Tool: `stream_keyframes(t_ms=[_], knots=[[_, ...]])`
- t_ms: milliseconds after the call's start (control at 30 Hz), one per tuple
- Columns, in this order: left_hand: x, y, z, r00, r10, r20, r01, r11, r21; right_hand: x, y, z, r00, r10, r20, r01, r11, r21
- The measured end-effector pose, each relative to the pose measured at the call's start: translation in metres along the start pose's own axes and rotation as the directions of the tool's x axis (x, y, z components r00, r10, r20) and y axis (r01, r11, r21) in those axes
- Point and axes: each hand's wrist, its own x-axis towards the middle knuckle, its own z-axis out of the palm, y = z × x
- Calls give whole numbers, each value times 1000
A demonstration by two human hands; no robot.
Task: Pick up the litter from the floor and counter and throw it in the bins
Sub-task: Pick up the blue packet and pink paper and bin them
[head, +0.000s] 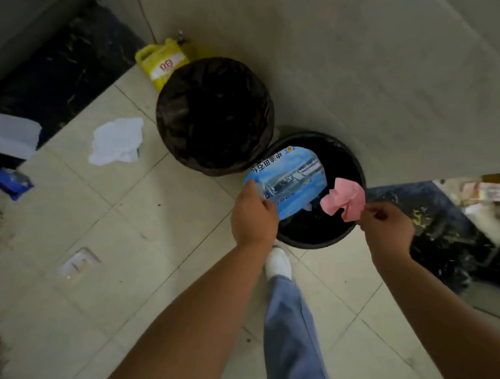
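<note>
Two round black bins stand against the wall: a larger bin lined with a dark bag, and a smaller bin to its right. My left hand grips a blue printed leaflet by its lower left corner, held over the smaller bin's opening. My right hand pinches a crumpled pink paper over the same bin's right rim. A crumpled white paper lies on the tiled floor left of the larger bin. A blue wrapper lies at the far left by the dark counter base.
A yellow jug stands behind the larger bin at the wall. A white box sits at the left on a dark surface. A floor drain is set in the tiles. My white shoe is just before the smaller bin. A dark speckled counter runs along the right.
</note>
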Motion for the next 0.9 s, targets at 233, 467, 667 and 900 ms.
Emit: stream_keyframes(t_ms=[233, 467, 667, 900], knots=[[31, 18, 59, 965, -240, 106, 192, 922, 335, 78, -5, -3, 953, -146, 267, 215, 943, -252], [30, -17, 15, 984, -20, 178, -120, 661, 741, 95, -20, 56, 809, -130, 574, 358, 883, -303], [28, -39, -22, 984, -16, 177, -142, 533, 834, 73, -10, 73, 744, -27, 668, 412, 805, -427], [-1, -60, -60, 993, -117, -6, 81, 653, 753, 5, -53, 85, 601, -313, 735, 784, 409, -466]])
